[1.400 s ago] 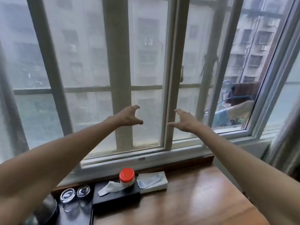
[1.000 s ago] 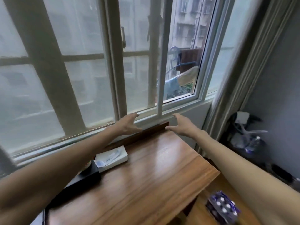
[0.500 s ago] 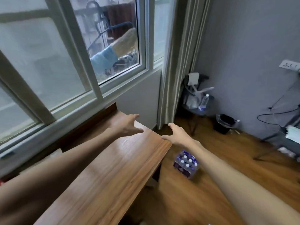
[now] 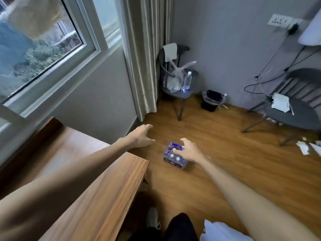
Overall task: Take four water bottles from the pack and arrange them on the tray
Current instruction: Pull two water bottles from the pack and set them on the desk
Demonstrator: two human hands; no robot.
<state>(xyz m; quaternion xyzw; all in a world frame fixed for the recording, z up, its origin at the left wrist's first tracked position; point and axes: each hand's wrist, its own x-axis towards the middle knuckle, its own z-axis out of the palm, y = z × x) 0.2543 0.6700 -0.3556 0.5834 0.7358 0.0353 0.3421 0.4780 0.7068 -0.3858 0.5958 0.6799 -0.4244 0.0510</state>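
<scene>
A shrink-wrapped pack of water bottles with purple labels and white caps stands on the wooden floor, just right of the table's corner. My right hand is stretched out above it with fingers spread, covering its right part in the view and holding nothing. My left hand reaches forward past the table's end, fingers apart and empty. No tray is in view.
A wooden table fills the lower left under the window. A dark chair with a single bottle and a bag stands in the corner by the curtain. A black bin and a second chair are at right.
My view has swung from the window and table top down to the right, onto the floor. Both hands stay outstretched and open; the right hand now sits over the bottle pack.
</scene>
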